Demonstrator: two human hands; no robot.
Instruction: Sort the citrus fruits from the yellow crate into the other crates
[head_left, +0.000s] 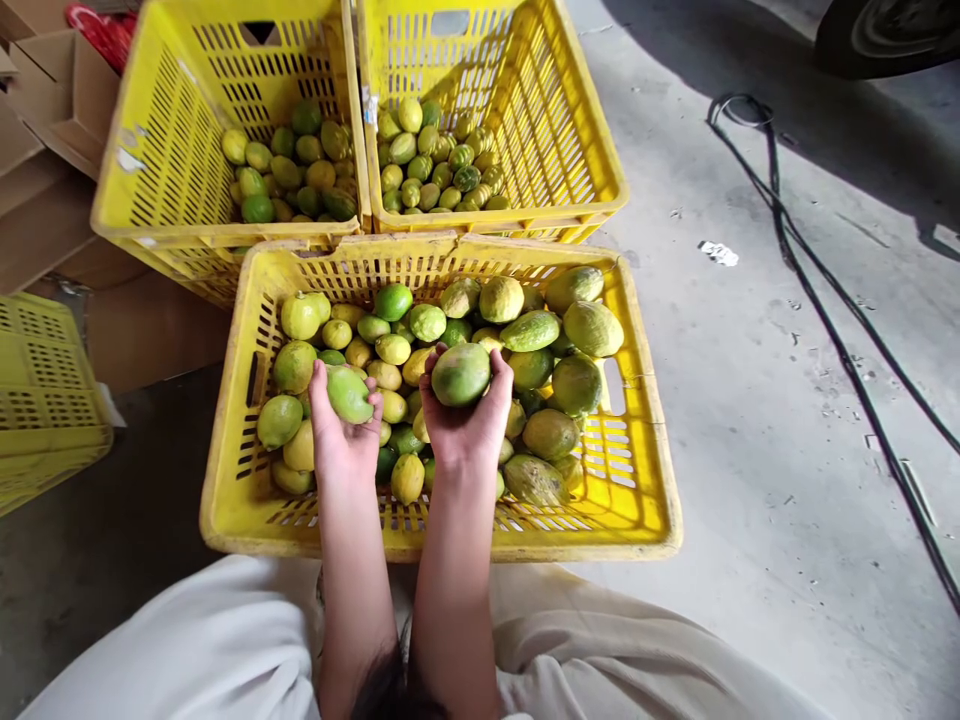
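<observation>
My left hand (345,445) is wrapped round a light green lemon (348,392), palm turned up. A larger, darker green lemon (461,374) rests in my right hand (466,432), thumb and fingers curled about its sides. Both hands are over the near yellow crate (442,548), which holds many green and yellow lemons. Bigger fruits, such as a yellow-green lemon (592,328), lie on its right side. Smaller ones, such as a yellow lemon (408,478), are in the middle. My palms and forearms hide some of the fruit below.
Beyond the near crate stand a left yellow crate (161,150) and a right yellow crate (559,110), each with smaller fruit at the bottom. Cardboard (52,150) and another crate (49,400) are at the left. A black cable (825,285) crosses the concrete floor near a wheel (892,35).
</observation>
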